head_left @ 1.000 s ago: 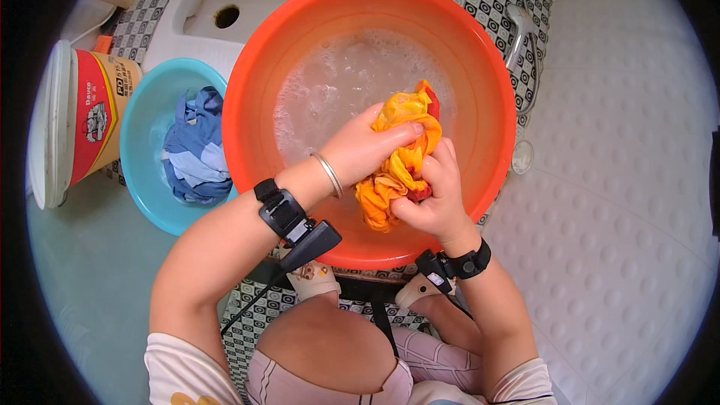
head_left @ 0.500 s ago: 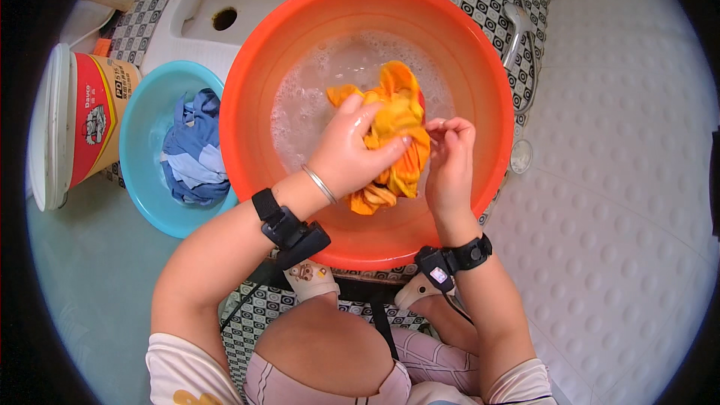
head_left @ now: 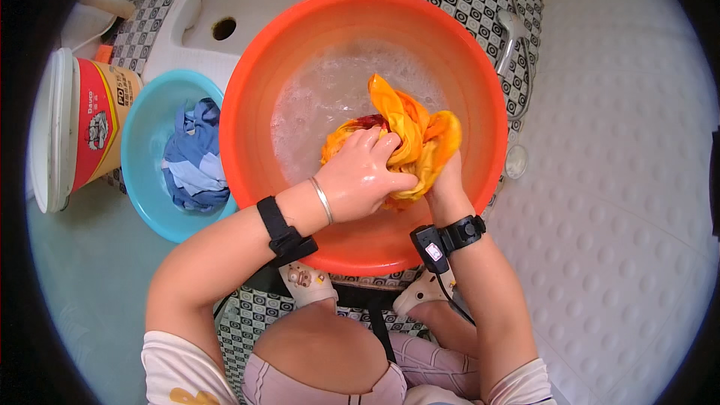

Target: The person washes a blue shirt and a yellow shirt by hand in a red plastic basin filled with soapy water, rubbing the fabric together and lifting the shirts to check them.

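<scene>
Over the soapy water in a large orange basin is a bunched yellow-orange cloth with a dark red patch. My left hand lies on its near left side, fingers curled and closed into the fabric. At the near right side, my right hand is against the cloth. Folds of fabric cover its fingers, so their grip is hidden. The cloth looks wet.
A light blue basin with blue clothes stands left of the orange one. Beyond it is a red and tan bucket. A squat toilet is behind; a shower head and a small round drain cover lie right.
My right hand has gone from beside the cloth to behind its right side. My left hand has shifted right and down, and the cloth has spread to the right, baring the red patch.
</scene>
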Action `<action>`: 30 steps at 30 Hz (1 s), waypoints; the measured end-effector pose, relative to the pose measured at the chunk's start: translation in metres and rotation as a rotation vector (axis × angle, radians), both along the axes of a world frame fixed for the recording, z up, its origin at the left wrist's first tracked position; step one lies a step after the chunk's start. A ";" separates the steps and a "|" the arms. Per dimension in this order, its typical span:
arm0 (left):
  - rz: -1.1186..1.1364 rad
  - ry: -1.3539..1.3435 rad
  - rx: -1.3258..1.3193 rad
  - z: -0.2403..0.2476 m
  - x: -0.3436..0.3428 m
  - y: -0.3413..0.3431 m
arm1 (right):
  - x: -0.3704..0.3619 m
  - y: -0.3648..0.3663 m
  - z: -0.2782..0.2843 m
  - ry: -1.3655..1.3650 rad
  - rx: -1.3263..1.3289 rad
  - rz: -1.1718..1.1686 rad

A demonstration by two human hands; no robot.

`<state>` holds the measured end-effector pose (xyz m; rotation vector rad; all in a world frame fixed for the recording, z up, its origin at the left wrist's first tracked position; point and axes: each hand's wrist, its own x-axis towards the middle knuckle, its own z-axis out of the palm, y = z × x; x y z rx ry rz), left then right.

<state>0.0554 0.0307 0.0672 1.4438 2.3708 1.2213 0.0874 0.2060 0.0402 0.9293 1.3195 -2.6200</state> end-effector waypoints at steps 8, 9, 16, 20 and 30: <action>-0.138 -0.251 -0.070 -0.008 -0.017 -0.016 | -0.006 -0.012 0.012 -0.109 0.357 0.342; -0.188 -0.277 -0.116 -0.009 -0.018 -0.016 | -0.002 -0.004 0.002 -0.068 0.512 0.449; 0.491 -0.059 -0.253 -0.041 -0.006 -0.023 | 0.006 -0.012 0.002 0.383 1.290 0.842; 0.261 -0.373 -0.915 -0.009 0.000 -0.008 | 0.040 -0.029 -0.031 0.323 1.263 1.119; 0.083 -0.317 -0.975 -0.066 -0.010 -0.009 | 0.015 -0.064 -0.031 -0.324 1.210 1.513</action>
